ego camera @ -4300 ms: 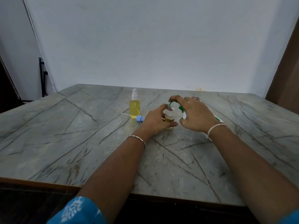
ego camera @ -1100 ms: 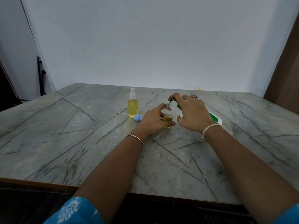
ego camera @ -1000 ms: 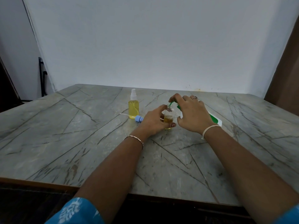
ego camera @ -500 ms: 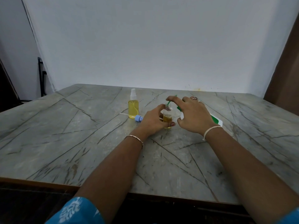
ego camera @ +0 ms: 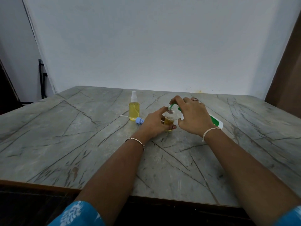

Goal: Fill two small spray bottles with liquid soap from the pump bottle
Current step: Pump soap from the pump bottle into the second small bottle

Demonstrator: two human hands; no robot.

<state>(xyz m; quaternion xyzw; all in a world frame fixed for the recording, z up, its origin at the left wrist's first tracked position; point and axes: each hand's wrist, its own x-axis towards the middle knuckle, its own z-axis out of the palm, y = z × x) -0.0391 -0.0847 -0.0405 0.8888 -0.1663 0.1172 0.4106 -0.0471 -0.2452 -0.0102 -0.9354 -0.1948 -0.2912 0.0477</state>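
Tilted pump bottle (ego camera: 215, 121), spray bottle (ego camera: 169, 118) (perhaps half-full)

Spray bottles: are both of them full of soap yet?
Not yet. Done: the far spray bottle stands full of yellow soap, white sprayer on. In hand: the left hand grips the open bottle, roughly half full, while the right hand holds the green spout of the pump bottle at its mouth. Left: top it up, then fit the blue sprayer lying on the table.

1. Centre of frame, on table (ego camera: 65, 136): open bottle (ego camera: 169, 119) between left hand (ego camera: 154, 123) and right hand (ego camera: 192, 116).
2. Just left: loose cap (ego camera: 139, 120), before capped bottle (ego camera: 134, 107).
3. Behind right hand: pump bottle (ego camera: 215, 121).
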